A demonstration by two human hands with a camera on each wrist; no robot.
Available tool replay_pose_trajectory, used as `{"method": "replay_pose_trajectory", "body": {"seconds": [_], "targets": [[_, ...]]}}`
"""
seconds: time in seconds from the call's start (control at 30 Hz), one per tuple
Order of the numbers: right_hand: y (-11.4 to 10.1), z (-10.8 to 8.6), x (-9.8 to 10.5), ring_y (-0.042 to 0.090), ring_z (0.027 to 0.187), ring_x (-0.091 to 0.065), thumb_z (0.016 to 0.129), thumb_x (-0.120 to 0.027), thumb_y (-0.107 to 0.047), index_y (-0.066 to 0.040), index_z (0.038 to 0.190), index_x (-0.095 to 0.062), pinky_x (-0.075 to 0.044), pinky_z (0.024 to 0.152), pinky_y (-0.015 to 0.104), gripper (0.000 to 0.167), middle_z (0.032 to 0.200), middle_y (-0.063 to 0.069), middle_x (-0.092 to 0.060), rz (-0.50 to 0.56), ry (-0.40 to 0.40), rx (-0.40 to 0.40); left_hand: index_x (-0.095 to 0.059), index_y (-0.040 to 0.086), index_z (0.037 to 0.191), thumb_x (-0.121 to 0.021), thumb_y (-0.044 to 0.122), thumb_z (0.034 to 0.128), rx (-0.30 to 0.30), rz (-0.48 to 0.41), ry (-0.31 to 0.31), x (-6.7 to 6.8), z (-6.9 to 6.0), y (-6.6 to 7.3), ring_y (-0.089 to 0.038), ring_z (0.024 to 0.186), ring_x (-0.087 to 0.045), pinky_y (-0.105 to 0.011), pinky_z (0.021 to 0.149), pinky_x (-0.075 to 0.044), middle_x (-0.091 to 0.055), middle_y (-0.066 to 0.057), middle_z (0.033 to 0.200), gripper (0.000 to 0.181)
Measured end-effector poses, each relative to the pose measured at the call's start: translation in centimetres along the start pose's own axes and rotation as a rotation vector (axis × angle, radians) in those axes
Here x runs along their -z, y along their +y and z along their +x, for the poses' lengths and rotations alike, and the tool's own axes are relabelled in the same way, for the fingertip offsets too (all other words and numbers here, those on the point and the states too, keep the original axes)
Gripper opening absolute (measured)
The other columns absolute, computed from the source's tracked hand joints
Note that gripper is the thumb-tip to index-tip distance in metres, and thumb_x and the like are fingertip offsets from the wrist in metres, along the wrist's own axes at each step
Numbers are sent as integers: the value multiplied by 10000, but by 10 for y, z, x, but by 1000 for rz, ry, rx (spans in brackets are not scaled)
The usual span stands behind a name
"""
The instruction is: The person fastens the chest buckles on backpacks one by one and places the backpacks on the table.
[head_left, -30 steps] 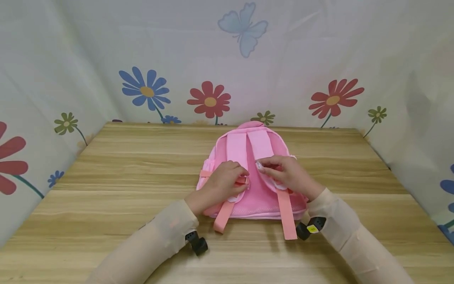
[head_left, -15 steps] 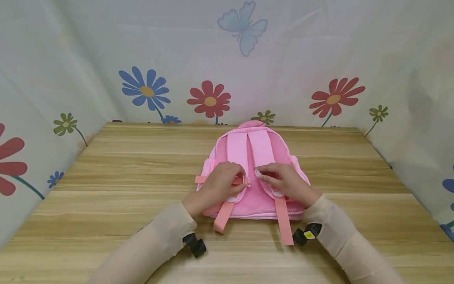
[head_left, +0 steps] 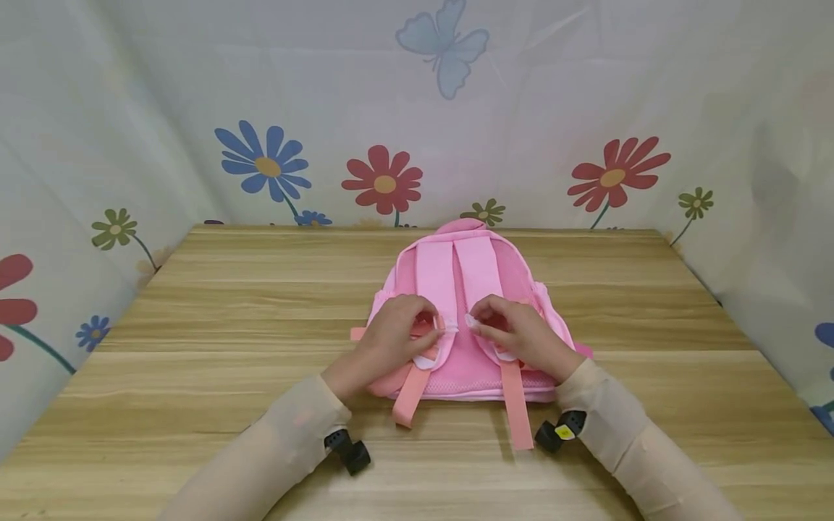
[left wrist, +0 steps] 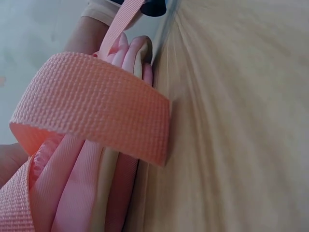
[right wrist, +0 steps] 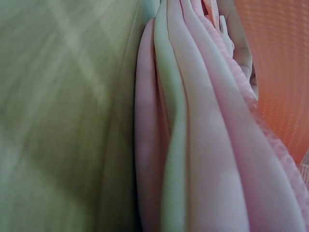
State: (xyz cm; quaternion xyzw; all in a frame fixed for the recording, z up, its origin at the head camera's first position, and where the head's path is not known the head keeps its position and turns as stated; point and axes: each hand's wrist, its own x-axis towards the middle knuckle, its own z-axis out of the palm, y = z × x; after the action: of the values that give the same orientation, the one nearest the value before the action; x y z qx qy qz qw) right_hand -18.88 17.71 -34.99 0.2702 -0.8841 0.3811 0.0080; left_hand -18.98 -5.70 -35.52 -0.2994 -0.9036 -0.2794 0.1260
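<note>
A pink backpack (head_left: 478, 373) lies on the table with its shoulder straps up. My left hand (head_left: 396, 329) pinches a whitish buckle half (head_left: 450, 325) on orange webbing, over the left shoulder strap (head_left: 436, 268). Opposite it, my right hand (head_left: 521, 327) pinches another whitish buckle half (head_left: 471, 321) between thumb and fingers. A small gap separates the two pieces, both above the middle of the back panel. Orange webbing (left wrist: 96, 104) loops close to the camera in the left wrist view. The right wrist view shows the bag's side (right wrist: 212, 145) and blurred orange webbing (right wrist: 285, 63).
Two orange strap tails (head_left: 411, 398) hang from the shoulder straps toward the near side of the wooden table (head_left: 260, 289). A flowered cloth backdrop (head_left: 508, 108) encloses the back and sides. Black wrist cameras (head_left: 348, 451) sit at both cuffs.
My left hand has shifted slightly left and down, baring more of its buckle half. The right hand has moved a little left and down. The right strap tail has swung left.
</note>
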Motion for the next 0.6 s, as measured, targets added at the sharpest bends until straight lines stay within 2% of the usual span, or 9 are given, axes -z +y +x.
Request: {"method": "replay_pose_trajectory", "body": {"seconds": [0.23,0.6], "targets": [[-3,-2,-4,142,917,-616,872,-701,-168,-96,1069,-668,-521,871,372,213,979,15,-701,-101,27,36,-642,61,966,-745,174,820,-19,-68,67,-4,-5,-4,-172,800,-547,-308,749,-457,-641,-44,871,211],[-5,-2,-10,135,815,-564,858,-711,-146,-72,1046,-687,-493,786,322,204,880,7,-668,-171,66,81,-646,54,970,-755,174,816,-84,-84,128,-11,-7,-7,-189,851,-583,-340,803,-465,-663,-59,902,223]]}}
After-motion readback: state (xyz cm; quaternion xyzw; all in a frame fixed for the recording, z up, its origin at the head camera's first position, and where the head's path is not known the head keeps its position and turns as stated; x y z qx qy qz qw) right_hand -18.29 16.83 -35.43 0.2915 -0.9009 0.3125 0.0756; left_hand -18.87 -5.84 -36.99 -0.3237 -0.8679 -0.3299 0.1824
